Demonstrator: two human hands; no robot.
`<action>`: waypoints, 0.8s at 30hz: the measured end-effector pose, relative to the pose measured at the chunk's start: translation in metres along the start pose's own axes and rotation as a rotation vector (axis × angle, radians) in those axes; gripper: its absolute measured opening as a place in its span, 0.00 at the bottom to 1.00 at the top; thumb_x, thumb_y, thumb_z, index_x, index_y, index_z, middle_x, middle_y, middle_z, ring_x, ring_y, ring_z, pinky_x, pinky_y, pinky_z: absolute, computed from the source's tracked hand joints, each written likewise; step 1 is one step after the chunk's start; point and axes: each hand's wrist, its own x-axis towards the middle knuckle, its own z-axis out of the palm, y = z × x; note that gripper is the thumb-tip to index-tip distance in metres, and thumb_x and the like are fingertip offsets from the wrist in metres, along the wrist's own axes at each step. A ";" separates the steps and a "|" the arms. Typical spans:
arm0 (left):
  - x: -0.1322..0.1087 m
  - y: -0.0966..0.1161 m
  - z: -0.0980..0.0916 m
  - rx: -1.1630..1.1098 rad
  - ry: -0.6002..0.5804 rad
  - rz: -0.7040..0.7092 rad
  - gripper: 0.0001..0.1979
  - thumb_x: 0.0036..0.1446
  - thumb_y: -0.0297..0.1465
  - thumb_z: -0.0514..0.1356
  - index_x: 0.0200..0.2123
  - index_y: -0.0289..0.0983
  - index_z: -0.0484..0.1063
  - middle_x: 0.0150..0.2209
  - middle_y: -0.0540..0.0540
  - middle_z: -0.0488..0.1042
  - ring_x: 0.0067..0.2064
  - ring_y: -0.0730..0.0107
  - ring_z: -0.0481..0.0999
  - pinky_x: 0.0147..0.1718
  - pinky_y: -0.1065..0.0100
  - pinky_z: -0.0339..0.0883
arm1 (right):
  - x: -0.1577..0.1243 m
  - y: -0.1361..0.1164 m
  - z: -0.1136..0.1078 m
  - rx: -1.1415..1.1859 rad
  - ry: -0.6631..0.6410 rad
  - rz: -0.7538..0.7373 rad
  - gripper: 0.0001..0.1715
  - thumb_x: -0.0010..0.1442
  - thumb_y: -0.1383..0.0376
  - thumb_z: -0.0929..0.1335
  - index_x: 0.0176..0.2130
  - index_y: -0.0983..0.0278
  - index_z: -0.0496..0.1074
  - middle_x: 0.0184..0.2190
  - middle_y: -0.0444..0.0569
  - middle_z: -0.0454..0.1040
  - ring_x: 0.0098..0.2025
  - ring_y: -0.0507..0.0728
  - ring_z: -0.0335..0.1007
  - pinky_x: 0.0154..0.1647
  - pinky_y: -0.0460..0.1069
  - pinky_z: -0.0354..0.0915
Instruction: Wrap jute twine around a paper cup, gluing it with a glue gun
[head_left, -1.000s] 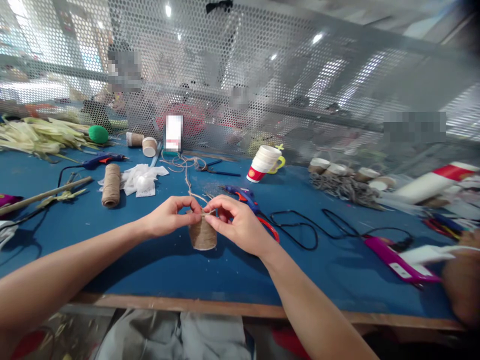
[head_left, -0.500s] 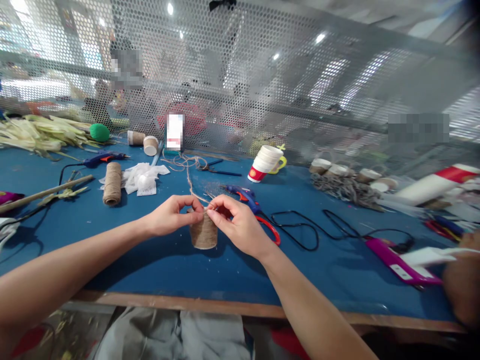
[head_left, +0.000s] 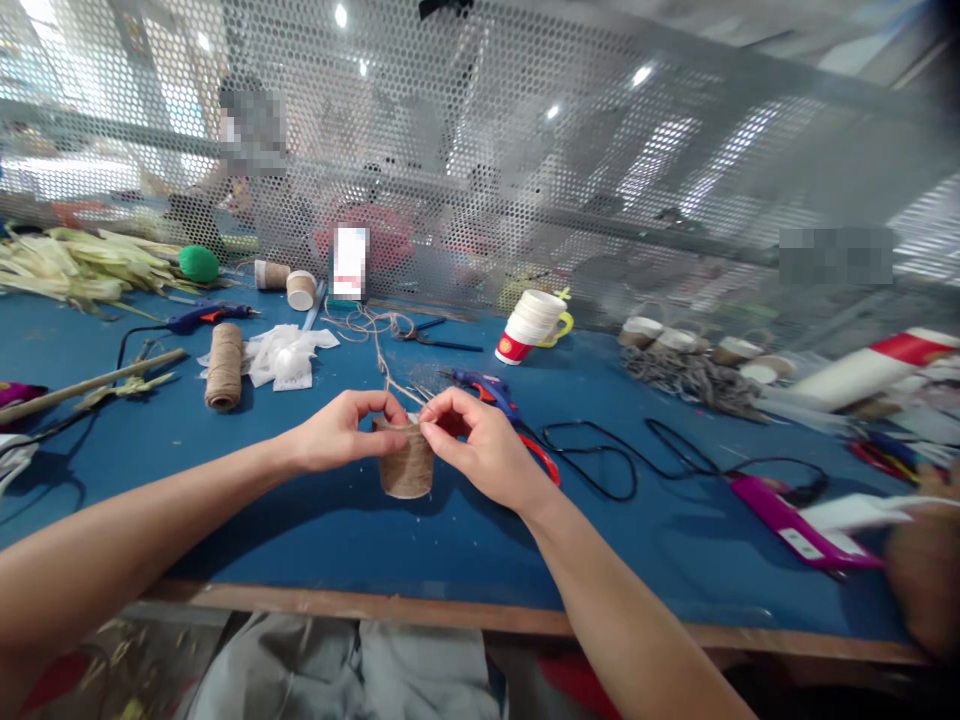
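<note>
A small cup wrapped in brown twine [head_left: 407, 468] stands upright on the blue table in front of me. My left hand [head_left: 352, 430] grips its left rim between thumb and fingers. At the right side of the rim, my right hand [head_left: 472, 435] pinches the twine [head_left: 385, 372], which trails back across the table to a loose tangle. Fingertips hide part of the rim. Just behind my right hand lies a blue glue gun [head_left: 484, 386], and red scissor handles [head_left: 541, 458] show beside that hand.
A twine spool [head_left: 225, 368] and white crumpled plastic [head_left: 289, 355] lie left. Stacked paper cups [head_left: 521, 328] stand behind. At right are a black cable [head_left: 592, 455], a purple power strip [head_left: 802, 525] and another person's blurred hand [head_left: 926, 560]. A perforated metal screen [head_left: 480, 150] bounds the back.
My right fingertips have shifted slightly to the right along the rim, with the twine moving a little too. My left hand stays at the left rim.
</note>
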 end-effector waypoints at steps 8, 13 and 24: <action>0.001 0.000 0.002 0.046 0.019 -0.004 0.09 0.49 0.34 0.58 0.27 0.32 0.66 0.30 0.47 0.71 0.33 0.72 0.67 0.33 0.70 0.61 | -0.001 0.000 0.001 -0.035 -0.020 -0.025 0.03 0.54 0.67 0.63 0.28 0.63 0.62 0.24 0.42 0.65 0.24 0.48 0.59 0.26 0.44 0.60; 0.000 0.000 0.001 0.061 0.039 0.027 0.08 0.50 0.33 0.57 0.26 0.33 0.66 0.31 0.46 0.71 0.35 0.71 0.68 0.36 0.69 0.61 | 0.000 0.002 0.002 -0.063 -0.019 -0.046 0.03 0.54 0.67 0.63 0.29 0.63 0.62 0.24 0.43 0.65 0.25 0.48 0.59 0.26 0.45 0.60; 0.002 0.004 -0.002 -0.008 0.056 0.015 0.08 0.48 0.33 0.58 0.25 0.33 0.66 0.30 0.47 0.71 0.35 0.71 0.67 0.38 0.67 0.61 | 0.000 0.000 0.002 -0.035 0.002 -0.041 0.01 0.53 0.68 0.64 0.29 0.64 0.63 0.25 0.43 0.68 0.27 0.50 0.63 0.30 0.46 0.63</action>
